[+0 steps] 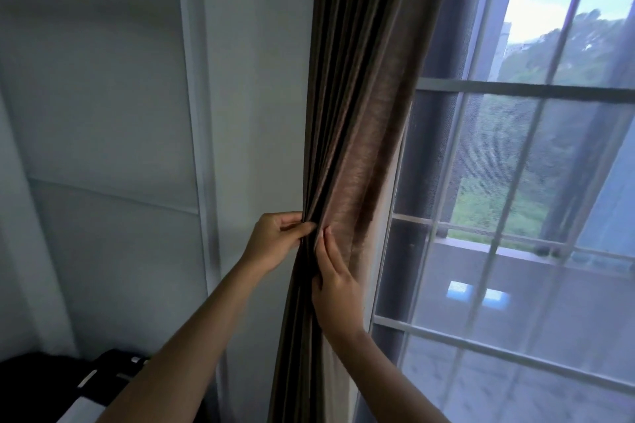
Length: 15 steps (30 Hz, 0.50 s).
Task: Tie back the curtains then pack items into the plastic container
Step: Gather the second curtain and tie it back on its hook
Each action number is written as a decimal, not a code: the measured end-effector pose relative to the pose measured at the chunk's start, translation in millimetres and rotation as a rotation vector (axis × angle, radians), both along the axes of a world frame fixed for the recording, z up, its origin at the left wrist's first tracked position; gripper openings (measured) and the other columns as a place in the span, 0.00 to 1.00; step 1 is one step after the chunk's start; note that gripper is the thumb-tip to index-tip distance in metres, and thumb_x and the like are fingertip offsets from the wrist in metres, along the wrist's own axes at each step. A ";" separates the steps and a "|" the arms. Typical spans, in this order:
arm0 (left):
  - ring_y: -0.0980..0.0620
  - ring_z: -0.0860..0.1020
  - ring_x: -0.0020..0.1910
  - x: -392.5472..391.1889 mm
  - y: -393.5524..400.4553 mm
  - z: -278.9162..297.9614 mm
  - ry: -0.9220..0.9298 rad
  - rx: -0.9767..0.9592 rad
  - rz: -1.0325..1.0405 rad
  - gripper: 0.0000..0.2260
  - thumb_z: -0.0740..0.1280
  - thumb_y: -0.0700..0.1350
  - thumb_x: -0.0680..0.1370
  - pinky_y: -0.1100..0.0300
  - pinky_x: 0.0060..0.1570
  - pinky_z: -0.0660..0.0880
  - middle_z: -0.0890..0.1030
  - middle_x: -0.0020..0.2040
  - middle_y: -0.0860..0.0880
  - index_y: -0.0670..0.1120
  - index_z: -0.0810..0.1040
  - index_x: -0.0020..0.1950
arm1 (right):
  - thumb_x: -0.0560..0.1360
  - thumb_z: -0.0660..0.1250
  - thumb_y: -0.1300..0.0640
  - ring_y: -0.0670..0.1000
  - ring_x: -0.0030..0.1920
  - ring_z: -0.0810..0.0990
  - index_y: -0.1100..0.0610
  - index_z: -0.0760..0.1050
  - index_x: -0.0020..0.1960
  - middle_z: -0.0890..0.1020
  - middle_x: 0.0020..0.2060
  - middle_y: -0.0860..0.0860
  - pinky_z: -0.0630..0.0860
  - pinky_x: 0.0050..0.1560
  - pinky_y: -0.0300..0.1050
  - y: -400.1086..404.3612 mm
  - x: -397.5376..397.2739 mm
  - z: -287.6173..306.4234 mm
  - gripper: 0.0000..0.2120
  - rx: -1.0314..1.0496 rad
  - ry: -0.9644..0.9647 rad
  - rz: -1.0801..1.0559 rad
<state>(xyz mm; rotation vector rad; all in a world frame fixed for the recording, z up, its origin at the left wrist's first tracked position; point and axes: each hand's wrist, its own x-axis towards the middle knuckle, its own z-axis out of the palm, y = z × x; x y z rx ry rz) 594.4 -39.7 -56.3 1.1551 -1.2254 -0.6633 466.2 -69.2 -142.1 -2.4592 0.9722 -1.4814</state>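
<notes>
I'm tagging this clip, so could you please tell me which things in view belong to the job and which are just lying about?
Job:
- brown curtain, gathered
- left hand, pinching its folds
- right hand, flat against it

Lying about:
- grey padded panel on the wall
- window
- black item, bottom left

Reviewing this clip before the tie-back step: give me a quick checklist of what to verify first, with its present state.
1. Brown curtain gathered into folds: ok.
2. Left hand pinches the folds at the wall-side edge: ok.
3. Right hand lies on the fabric, fingers straight: ok.
4. Tie-back band or hook within reach: cannot tell, none in view.
5. Sheer curtain kept out of the bundle: ok.
6. Plastic container nearby: cannot tell, not in view.
</notes>
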 end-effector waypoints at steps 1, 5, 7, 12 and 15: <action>0.52 0.83 0.50 -0.7 1.6 0.5 0.006 -0.003 -0.011 0.08 0.69 0.39 0.77 0.66 0.48 0.78 0.85 0.49 0.45 0.42 0.83 0.55 | 0.72 0.63 0.70 0.47 0.74 0.63 0.53 0.59 0.78 0.58 0.77 0.47 0.75 0.57 0.38 0.7 -0.3 -1.7 0.37 0.008 0.016 -0.004; 0.53 0.83 0.52 0.4 8.0 1.8 -0.046 0.029 -0.033 0.07 0.70 0.46 0.76 0.59 0.54 0.78 0.86 0.48 0.50 0.49 0.84 0.52 | 0.74 0.64 0.67 0.48 0.74 0.64 0.53 0.56 0.78 0.57 0.78 0.48 0.78 0.55 0.40 2.9 -0.6 -1.6 0.36 0.024 0.043 -0.017; 0.53 0.83 0.51 2.0 9.3 4.1 -0.159 0.041 -0.025 0.08 0.71 0.51 0.75 0.56 0.56 0.78 0.85 0.47 0.51 0.50 0.85 0.51 | 0.75 0.64 0.66 0.49 0.74 0.64 0.52 0.55 0.79 0.56 0.78 0.48 0.78 0.57 0.42 1.3 0.3 -2.2 0.36 0.020 0.047 -0.016; 0.60 0.82 0.50 0.9 3.8 8.2 -0.349 -0.008 0.120 0.14 0.75 0.50 0.71 0.58 0.55 0.78 0.85 0.50 0.52 0.46 0.84 0.55 | 0.74 0.65 0.64 0.51 0.73 0.67 0.53 0.53 0.78 0.53 0.77 0.46 0.76 0.59 0.41 1.5 -0.3 -3.5 0.37 0.006 0.058 -0.015; 0.58 0.83 0.46 -1.2 2.3 6.0 -0.322 -0.033 0.134 0.07 0.72 0.45 0.74 0.53 0.51 0.80 0.86 0.44 0.52 0.45 0.85 0.49 | 0.74 0.65 0.59 0.50 0.74 0.64 0.55 0.58 0.77 0.56 0.76 0.46 0.70 0.61 0.37 2.3 -2.3 -5.9 0.34 -0.019 0.063 -0.042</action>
